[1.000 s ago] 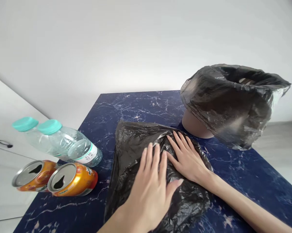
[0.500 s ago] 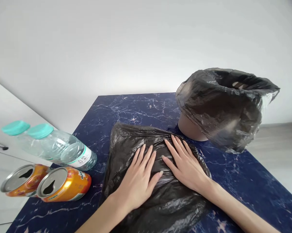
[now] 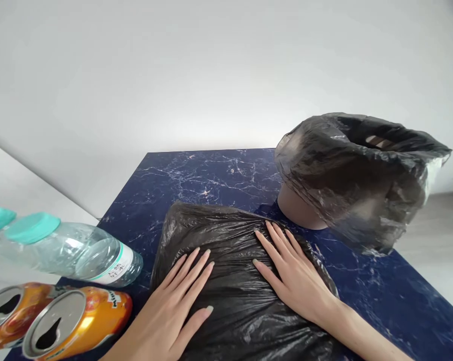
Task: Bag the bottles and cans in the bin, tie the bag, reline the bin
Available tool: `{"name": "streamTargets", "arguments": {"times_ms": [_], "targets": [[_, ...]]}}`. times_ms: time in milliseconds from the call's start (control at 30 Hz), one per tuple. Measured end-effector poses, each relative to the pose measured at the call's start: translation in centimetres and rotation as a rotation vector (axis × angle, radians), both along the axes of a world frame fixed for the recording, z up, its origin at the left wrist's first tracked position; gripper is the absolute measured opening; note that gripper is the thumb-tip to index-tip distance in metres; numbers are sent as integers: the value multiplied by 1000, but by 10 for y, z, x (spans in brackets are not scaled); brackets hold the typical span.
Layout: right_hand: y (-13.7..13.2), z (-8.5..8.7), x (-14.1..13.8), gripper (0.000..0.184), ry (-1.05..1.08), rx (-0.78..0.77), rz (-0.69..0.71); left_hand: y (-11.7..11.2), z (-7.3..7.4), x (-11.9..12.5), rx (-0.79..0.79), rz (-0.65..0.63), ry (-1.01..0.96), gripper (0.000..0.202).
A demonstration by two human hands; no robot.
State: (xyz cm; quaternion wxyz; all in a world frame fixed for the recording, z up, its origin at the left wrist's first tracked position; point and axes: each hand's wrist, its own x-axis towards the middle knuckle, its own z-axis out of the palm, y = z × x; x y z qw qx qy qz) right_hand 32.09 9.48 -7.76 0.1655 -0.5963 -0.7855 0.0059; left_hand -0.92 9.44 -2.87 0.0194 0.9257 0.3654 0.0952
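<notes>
A crumpled black plastic bag [image 3: 234,301] lies flat on the dark blue marbled table [image 3: 211,175]. My left hand [image 3: 173,306] rests palm down on the bag's left part, fingers stretched and together. My right hand [image 3: 290,276] lies flat on its upper right part, fingers spread. Neither hand grips anything.
A brown bin lined with a black bag [image 3: 357,175] stands at the right, its mouth open toward me. At the left edge lie two clear water bottles [image 3: 71,250] with teal caps and two opened orange cans [image 3: 71,321] on their sides. A white wall stands behind.
My left hand has slid left and toward me across the bag. The right hand stays about where it was. The view has shifted, so the bottles and cans sit lower left.
</notes>
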Motion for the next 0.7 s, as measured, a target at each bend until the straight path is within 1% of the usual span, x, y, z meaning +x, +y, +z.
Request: {"name": "streamTargets", "arguments": {"times_ms": [167, 333, 433, 533, 600, 700], "targets": [[0, -2, 0, 73, -11, 18, 6, -1, -6, -2, 23, 29, -9, 81], [0, -3, 1, 73, -2, 1, 13, -2, -6, -2, 29, 34, 19, 81], [0, -2, 3, 74, 50, -38, 25, -3, -5, -3, 52, 37, 38, 81], [1, 4, 6, 74, 153, -89, 29, -4, -7, -3, 79, 35, 19, 82], [2, 11, 7, 68, 253, -104, 36, -7, -10, -1, 83, 60, -22, 79], [2, 26, 10, 44, 434, -91, 71, -9, -14, 1, 55, 136, -73, 73]]}}
